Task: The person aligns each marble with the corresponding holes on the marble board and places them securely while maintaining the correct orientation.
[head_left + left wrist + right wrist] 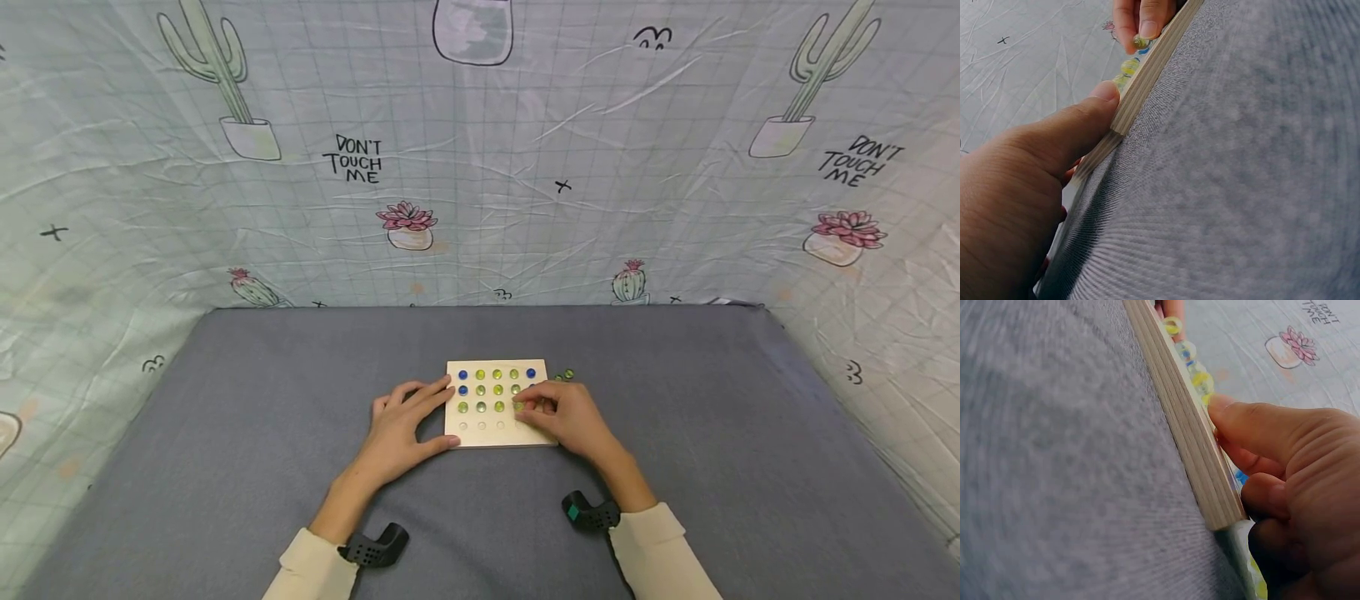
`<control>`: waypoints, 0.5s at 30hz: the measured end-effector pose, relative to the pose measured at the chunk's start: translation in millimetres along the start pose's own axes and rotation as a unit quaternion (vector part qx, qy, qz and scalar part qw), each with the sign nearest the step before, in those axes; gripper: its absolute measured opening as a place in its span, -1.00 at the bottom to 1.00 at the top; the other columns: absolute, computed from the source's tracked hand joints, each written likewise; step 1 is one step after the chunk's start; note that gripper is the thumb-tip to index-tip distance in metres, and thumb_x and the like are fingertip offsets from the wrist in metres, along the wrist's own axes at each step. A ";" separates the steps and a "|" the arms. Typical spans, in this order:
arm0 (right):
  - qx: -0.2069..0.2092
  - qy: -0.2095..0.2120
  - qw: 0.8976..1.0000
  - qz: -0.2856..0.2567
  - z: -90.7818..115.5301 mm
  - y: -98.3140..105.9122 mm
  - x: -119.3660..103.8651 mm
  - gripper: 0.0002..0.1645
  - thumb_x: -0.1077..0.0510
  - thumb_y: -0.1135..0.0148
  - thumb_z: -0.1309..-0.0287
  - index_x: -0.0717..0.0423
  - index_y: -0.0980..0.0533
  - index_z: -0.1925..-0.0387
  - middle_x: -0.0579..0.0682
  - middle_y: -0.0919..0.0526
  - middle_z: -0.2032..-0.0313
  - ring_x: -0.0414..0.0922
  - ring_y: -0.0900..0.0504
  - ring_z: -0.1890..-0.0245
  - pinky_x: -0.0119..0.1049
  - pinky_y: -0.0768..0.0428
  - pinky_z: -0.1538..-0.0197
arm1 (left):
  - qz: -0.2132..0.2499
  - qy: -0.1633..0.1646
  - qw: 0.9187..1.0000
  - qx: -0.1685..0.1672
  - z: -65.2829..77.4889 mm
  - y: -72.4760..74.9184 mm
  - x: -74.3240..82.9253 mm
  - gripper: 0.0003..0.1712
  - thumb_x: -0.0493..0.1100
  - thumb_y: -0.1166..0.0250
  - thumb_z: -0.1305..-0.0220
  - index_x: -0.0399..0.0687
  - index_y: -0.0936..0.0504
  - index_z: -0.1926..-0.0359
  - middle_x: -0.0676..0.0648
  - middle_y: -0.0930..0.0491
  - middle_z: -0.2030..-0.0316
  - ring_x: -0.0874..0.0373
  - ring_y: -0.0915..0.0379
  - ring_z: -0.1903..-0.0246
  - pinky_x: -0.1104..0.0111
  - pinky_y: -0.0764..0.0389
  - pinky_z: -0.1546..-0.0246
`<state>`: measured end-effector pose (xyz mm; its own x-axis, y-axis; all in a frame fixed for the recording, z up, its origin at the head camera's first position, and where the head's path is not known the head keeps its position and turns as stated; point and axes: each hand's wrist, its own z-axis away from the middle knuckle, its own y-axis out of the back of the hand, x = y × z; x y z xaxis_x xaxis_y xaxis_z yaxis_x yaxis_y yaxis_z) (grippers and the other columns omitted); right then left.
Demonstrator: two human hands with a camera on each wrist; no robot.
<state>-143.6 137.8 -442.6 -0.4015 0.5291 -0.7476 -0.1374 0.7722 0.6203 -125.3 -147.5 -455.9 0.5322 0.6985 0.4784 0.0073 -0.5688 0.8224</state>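
A pale wooden board point(491, 437) with rows of round hollows lies on the cloth, glass marbles filling much of its upper rows. Blue marbles point(462, 375) sit at the upper corners; yellow-green ones point(498, 390) fill most places between. My left hand point(401, 429) rests spread along the board's left side, thumb at the near left corner and fingertips at the left edge. My right hand point(566, 415) pinches a yellow-green marble point(1141, 42) between thumb and finger at the right end of the third row. That hand covers the board's right part.
A few loose yellow-green marbles point(568, 374) lie on the grey cloth point(300, 400) just beyond the board's far right corner. Black wrist cameras point(375, 546) are strapped to both wrists. A printed fabric backdrop point(480, 225) rises behind the table and along both sides.
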 end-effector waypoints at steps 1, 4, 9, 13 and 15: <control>0.000 -0.001 1.000 -0.002 -0.3 -0.5 -0.3 -0.82 0.14 -0.46 -0.02 -0.02 -0.71 0.26 -0.27 -0.58 0.51 -0.28 -0.36 0.67 -0.38 -0.34 0.56 | -0.001 0.000 1.000 -0.001 -0.4 0.4 -0.5 -0.16 0.26 -0.36 -0.07 0.11 -0.40 -0.35 0.08 -0.25 -0.37 0.03 -0.15 -0.23 0.02 -0.07 0.08; 0.001 -0.002 1.000 -0.002 -1.0 -1.3 -1.1 -0.83 0.15 -0.45 -0.03 -0.03 -0.71 0.26 -0.28 -0.58 0.51 -0.28 -0.34 0.67 -0.38 -0.33 0.56 | -0.002 0.000 1.000 -0.004 -1.7 1.3 -2.0 -0.16 0.27 -0.36 -0.07 0.11 -0.40 -0.35 0.08 -0.25 -0.37 0.04 -0.15 -0.23 0.02 -0.07 0.07; 0.005 0.001 1.000 0.001 -2.5 -2.0 -2.7 -0.83 0.16 -0.45 -0.04 -0.04 -0.70 0.26 -0.29 -0.58 0.51 -0.29 -0.32 0.68 -0.38 -0.31 0.55 | -0.001 -0.002 1.000 -0.007 -3.4 3.0 -3.7 -0.16 0.27 -0.35 -0.08 0.10 -0.40 -0.35 0.08 -0.25 -0.37 0.04 -0.15 -0.23 0.02 -0.07 0.08; 0.008 0.001 1.000 0.002 -4.0 -2.4 -4.3 -0.83 0.16 -0.45 -0.04 -0.02 -0.70 0.26 -0.29 -0.57 0.51 -0.30 -0.32 0.67 -0.38 -0.30 0.55 | 0.000 -0.001 1.000 -0.008 -4.4 4.5 -4.2 -0.17 0.26 -0.35 -0.08 0.10 -0.40 -0.35 0.07 -0.26 -0.37 0.04 -0.16 -0.22 0.02 -0.07 0.09; 0.008 -0.001 1.000 0.003 -4.4 -2.0 -5.2 -0.83 0.16 -0.45 -0.04 -0.01 -0.70 0.26 -0.29 -0.57 0.52 -0.30 -0.32 0.67 -0.38 -0.31 0.55 | 0.000 0.000 1.000 -0.010 -4.9 5.3 -3.8 -0.17 0.26 -0.35 -0.09 0.09 -0.41 -0.34 0.06 -0.27 -0.36 0.04 -0.16 -0.22 0.03 -0.07 0.09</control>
<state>-145.3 131.9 -438.9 -0.4009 0.5334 -0.7448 -0.1217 0.7748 0.6204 -131.4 -151.1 -451.8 0.5317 0.6990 0.4782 -0.0087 -0.5601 0.8284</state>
